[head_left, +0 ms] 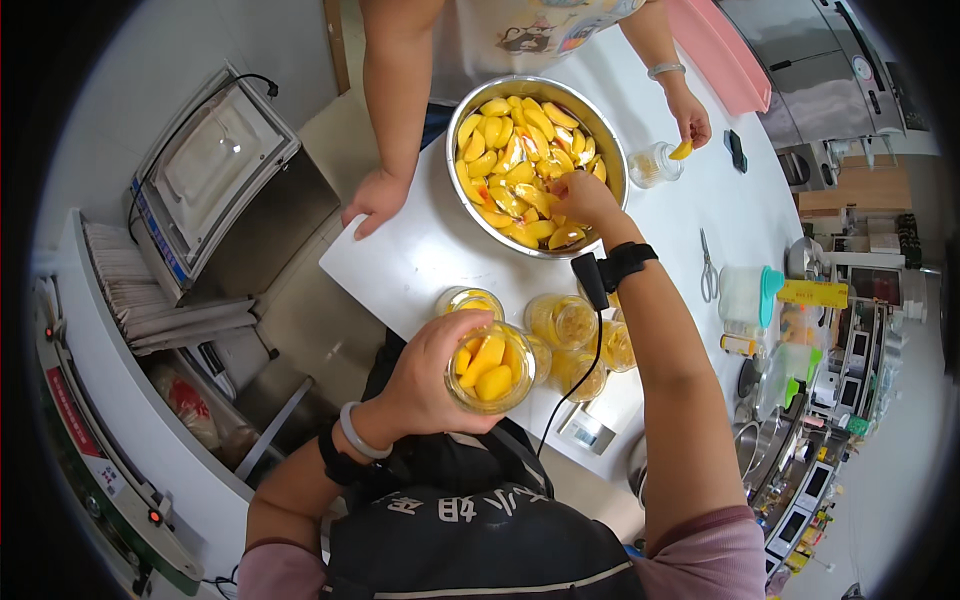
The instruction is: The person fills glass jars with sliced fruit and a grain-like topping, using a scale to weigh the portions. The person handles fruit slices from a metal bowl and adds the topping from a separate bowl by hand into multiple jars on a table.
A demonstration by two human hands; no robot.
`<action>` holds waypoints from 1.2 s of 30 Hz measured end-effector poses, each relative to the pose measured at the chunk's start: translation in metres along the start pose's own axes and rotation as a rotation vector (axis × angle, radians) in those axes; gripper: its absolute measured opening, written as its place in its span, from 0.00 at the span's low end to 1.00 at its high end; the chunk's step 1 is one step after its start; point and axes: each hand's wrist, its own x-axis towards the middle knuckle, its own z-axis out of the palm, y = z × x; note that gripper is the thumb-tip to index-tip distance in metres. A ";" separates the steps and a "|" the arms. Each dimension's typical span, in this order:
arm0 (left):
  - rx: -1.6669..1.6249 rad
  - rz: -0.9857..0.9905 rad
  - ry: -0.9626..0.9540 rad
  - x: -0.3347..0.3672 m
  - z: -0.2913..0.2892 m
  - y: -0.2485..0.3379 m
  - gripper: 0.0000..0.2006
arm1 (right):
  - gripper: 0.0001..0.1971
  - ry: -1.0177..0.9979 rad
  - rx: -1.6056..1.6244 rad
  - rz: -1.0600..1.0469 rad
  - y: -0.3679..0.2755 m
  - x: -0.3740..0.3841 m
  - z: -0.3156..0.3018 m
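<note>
My left hand (pixel 425 375) is wrapped round an uncovered glass jar (pixel 488 372) with yellow peach slices inside, held up near the table's front edge. My right hand (pixel 588 203) reaches over the rim of a large round metal bowl (pixel 613 140) filled with peach slices (pixel 515 165). Its fingers are bent together among the slices; what they pinch, if anything, is hidden. Below the bowl, several more glass jars (pixel 562 320) with yellow fruit stand close together, partly behind the held jar and my right arm.
Across the white table (pixel 680 300), a co-worker's hand (pixel 690 118) holds a peach slice at a glass jar (pixel 655 165); their other hand (pixel 378 203) rests by the table's corner. Scissors (pixel 708 268), a small scale (pixel 587 432) and a pink tray (pixel 715 60) lie around. A machine (pixel 215 180) stands left.
</note>
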 end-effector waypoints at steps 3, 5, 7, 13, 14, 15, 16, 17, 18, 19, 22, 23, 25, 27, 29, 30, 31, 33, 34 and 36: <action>0.010 -0.007 -0.014 0.007 -0.003 -0.001 0.45 | 0.17 -0.104 0.056 -0.028 -0.003 -0.009 -0.001; -0.001 -0.017 -0.031 0.009 0.000 0.000 0.45 | 0.16 -0.083 0.043 -0.107 -0.007 -0.016 0.003; -0.014 -0.002 -0.020 0.011 0.005 0.003 0.44 | 0.17 -0.173 0.028 -0.016 -0.018 -0.021 0.004; -0.003 -0.050 -0.019 0.008 0.022 0.015 0.42 | 0.19 -0.042 0.078 -0.095 -0.028 -0.028 0.016; 0.002 -0.053 -0.019 0.005 0.024 0.017 0.42 | 0.18 -0.102 -0.039 -0.119 -0.033 -0.029 0.014; 0.006 -0.048 -0.002 0.002 0.025 0.018 0.42 | 0.18 -0.162 -0.156 -0.144 -0.038 -0.031 0.011; 0.009 -0.044 0.015 -0.001 0.027 0.019 0.42 | 0.18 -0.169 -0.218 -0.130 -0.042 -0.033 0.008; 0.013 -0.051 0.014 -0.002 0.029 0.020 0.42 | 0.18 -0.142 -0.197 -0.146 -0.040 -0.032 0.008; 0.022 -0.040 0.028 -0.004 0.032 0.021 0.42 | 0.19 -0.094 -0.151 -0.145 -0.035 -0.032 0.007; 0.030 -0.027 0.041 -0.005 0.034 0.022 0.42 | 0.19 -0.047 -0.105 -0.141 -0.030 -0.034 0.007; 0.079 -0.030 0.043 -0.007 0.039 0.026 0.42 | 0.21 0.090 -0.055 -0.134 -0.040 -0.053 -0.018; 0.094 -0.017 0.042 -0.005 0.043 0.029 0.42 | 0.21 0.098 -0.052 -0.122 -0.035 -0.056 -0.018; 0.092 -0.018 0.007 -0.006 0.054 0.034 0.42 | 0.22 0.256 0.116 -0.155 -0.020 -0.063 -0.018; 0.089 -0.024 -0.015 -0.002 0.068 0.039 0.41 | 0.22 0.327 0.408 -0.207 -0.012 -0.098 -0.041; 0.092 -0.071 -0.089 0.004 0.087 0.047 0.43 | 0.16 0.309 0.742 -0.187 -0.004 -0.154 -0.057; 0.141 -0.047 -0.131 0.008 0.097 0.051 0.43 | 0.16 0.305 0.825 -0.192 -0.001 -0.188 -0.063; 0.134 -0.046 -0.144 0.008 0.109 0.052 0.43 | 0.15 0.298 0.906 -0.202 0.001 -0.224 -0.068; 0.119 0.002 -0.213 0.009 0.140 0.049 0.43 | 0.13 0.392 0.718 -0.397 0.009 -0.291 -0.066; 0.093 0.053 -0.233 0.010 0.159 0.045 0.44 | 0.14 0.375 0.621 -0.361 0.015 -0.321 -0.060; 0.029 0.030 -0.331 0.011 0.196 0.044 0.45 | 0.19 0.424 0.308 -0.369 0.036 -0.366 -0.038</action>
